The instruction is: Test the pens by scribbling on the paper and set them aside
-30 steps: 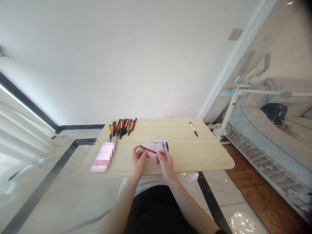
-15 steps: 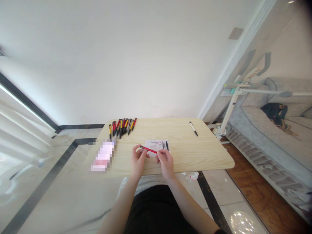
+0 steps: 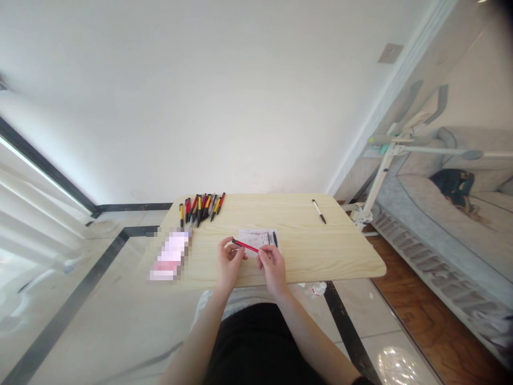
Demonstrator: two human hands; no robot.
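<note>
Between my two hands is a red pen (image 3: 247, 246) with a dark end, held slanting above the front of the table. My left hand (image 3: 230, 258) has its fingers closed around the dark end. The other end is pinched by the thumb and fingers of my right hand (image 3: 272, 261). Beneath the pen lies a printed white sheet (image 3: 250, 235), partly covered by my hands. A black pen part (image 3: 274, 238) rests on the sheet's right side; its exact kind is too small to tell.
A pile of red, yellow, grey and black pens (image 3: 202, 207) lies at the table's back left. One white-and-black pen (image 3: 319, 211) is at the back right. A blurred-out pink-white item (image 3: 170, 256) sits at the left edge of the wooden table (image 3: 320, 251). Behind it stands a wall (image 3: 260, 107).
Both hands stay nearly in place with the red pen. The fingers of my left hand have shifted slightly at the dark end.
</note>
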